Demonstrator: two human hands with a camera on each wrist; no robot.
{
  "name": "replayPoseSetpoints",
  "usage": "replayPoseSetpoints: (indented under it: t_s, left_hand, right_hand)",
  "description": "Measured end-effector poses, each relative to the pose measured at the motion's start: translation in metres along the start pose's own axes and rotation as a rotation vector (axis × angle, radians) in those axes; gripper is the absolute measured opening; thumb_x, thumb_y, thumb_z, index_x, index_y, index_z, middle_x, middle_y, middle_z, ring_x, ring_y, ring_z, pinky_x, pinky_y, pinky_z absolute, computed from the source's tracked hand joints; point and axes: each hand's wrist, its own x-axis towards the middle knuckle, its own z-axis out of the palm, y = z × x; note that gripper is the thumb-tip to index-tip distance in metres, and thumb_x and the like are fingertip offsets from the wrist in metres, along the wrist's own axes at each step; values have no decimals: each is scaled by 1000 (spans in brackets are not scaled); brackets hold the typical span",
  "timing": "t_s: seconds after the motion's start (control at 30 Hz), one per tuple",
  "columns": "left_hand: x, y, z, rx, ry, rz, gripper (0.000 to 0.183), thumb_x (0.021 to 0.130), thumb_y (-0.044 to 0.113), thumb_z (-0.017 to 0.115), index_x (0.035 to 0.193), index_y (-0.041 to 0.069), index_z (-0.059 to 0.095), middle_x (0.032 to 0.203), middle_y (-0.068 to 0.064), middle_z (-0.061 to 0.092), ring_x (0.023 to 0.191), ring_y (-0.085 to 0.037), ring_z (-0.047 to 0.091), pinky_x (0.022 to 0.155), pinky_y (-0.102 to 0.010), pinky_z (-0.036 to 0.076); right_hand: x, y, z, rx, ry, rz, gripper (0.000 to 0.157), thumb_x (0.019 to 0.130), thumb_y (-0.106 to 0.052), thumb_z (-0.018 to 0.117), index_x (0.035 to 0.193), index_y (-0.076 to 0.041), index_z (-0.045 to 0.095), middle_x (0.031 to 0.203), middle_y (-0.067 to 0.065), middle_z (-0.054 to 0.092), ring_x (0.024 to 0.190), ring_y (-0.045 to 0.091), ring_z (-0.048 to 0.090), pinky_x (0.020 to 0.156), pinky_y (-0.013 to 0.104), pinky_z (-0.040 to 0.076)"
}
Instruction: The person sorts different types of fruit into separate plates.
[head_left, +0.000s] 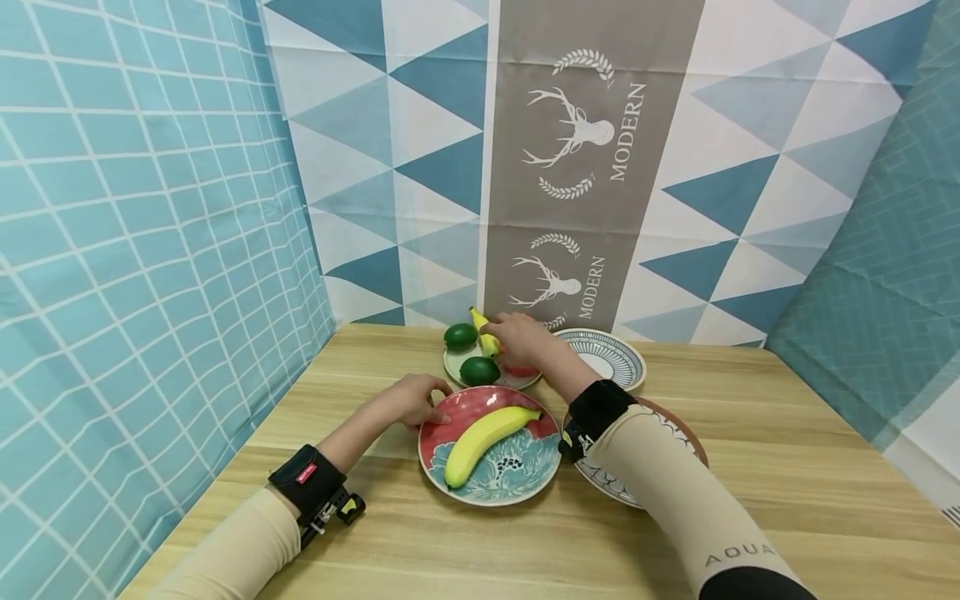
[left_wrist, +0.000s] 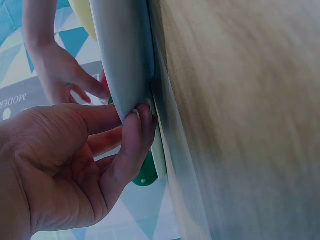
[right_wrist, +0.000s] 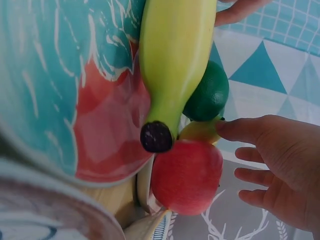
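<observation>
My left hand (head_left: pixel 412 400) pinches the left rim of a red and blue flowered plate (head_left: pixel 442 417); in the left wrist view, its thumb and fingers meet at the plate's edge (left_wrist: pixel 125 55). A large yellow banana (head_left: pixel 480 442) lies across that plate. Farther back, my right hand (head_left: pixel 521 342) reaches over a small pale plate (head_left: pixel 456 367) and pinches a small banana (head_left: pixel 489 343), its thumb at one end in the right wrist view. Two green limes (head_left: pixel 478 372) lie on the small plate. Beside the small banana is a red apple (right_wrist: pixel 187 177), mostly hidden by my hand in the head view.
A white plate with dark line patterns (head_left: pixel 626 358) stands at the back right. Under my right forearm lies a brown-rimmed patterned plate (head_left: pixel 686 433), partly covered. All rest on a wooden table (head_left: pixel 787 467), with a patterned cloth wall (head_left: pixel 435 167) behind.
</observation>
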Motion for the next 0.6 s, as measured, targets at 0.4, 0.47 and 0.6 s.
replayPoseSetpoints:
  t_s: [0.4, 0.47, 0.6]
  left_hand:
    - [2, 1, 0, 19, 1, -19, 44, 97, 21, 80, 138, 10, 66, 91, -10, 64, 70, -20, 65, 58, -28, 59]
    - [2, 1, 0, 10, 1, -26, 44, 97, 20, 80, 137, 11, 66, 92, -10, 64, 71, -20, 64, 58, -28, 60]
    - [2, 0, 1, 3, 3, -31, 44, 97, 20, 80, 137, 11, 66, 92, -10, 64, 72, -20, 64, 59, -28, 60]
  right_hand:
    - [14, -4, 5, -43, -84, 43, 57, 94, -15, 78, 149, -15, 62, 140, 16, 59, 128, 37, 57, 105, 49, 51]
    - [15, -4, 7, -56, -98, 34, 54, 95, -14, 77, 148, -16, 63, 137, 16, 61, 124, 34, 59, 101, 47, 53]
    - [18, -7, 8, -67, -110, 14, 50, 98, -12, 75, 147, -17, 64, 131, 15, 62, 115, 30, 60, 94, 43, 55]
